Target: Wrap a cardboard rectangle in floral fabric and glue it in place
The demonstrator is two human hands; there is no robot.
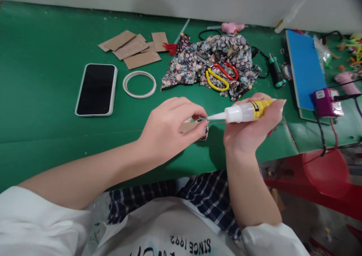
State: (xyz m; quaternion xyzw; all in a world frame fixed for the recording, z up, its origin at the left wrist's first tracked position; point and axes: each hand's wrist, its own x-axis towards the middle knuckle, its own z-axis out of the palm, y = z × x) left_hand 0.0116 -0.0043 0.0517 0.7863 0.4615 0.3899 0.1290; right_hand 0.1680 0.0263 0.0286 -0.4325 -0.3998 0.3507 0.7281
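Head view: left hand (172,126) pinching cloth-trimmed cardboard (188,127) near the table's (48,67) front edge; right hand (244,135) gripping a glue bottle (247,112), nozzle (216,116) close. Likely step: gluing, next needing a light squeeze.

L hand (175,128) palm down, thumb + index tips pinched, other fingers bent alongside; L forearm (98,173) slants in from lower L, wrist approx. straight. R hand (249,131) palm up, gripping, fingers partly hidden, thumb out to R; R forearm (250,188) near vert.
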